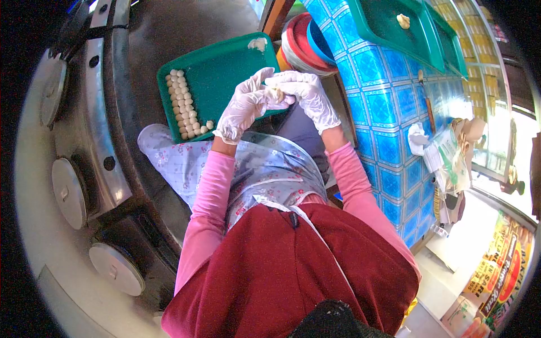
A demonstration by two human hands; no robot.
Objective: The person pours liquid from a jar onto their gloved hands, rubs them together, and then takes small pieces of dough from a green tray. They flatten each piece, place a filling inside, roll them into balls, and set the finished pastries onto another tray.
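Observation:
My left hand (246, 107) and my right hand (310, 97), both in thin white gloves, meet above the near right edge of a green tray (217, 79). Between their closed fingers is a small pale piece of dough (276, 93), partly hidden. Several small, round dough balls (181, 101) stand in close rows along the tray's left side. One dough ball (210, 124) lies just right of those rows. A whitish dough lump (258, 44) is in the tray's far right corner.
On the right stands a table with a blue tiled-pattern cover (378, 112). It carries another green tray (383, 19) with a dough lump (403, 21), and plastic bags (445, 160). Red and blue tubs (304, 42) stand beyond my hands. Round lids (69, 191) line the left.

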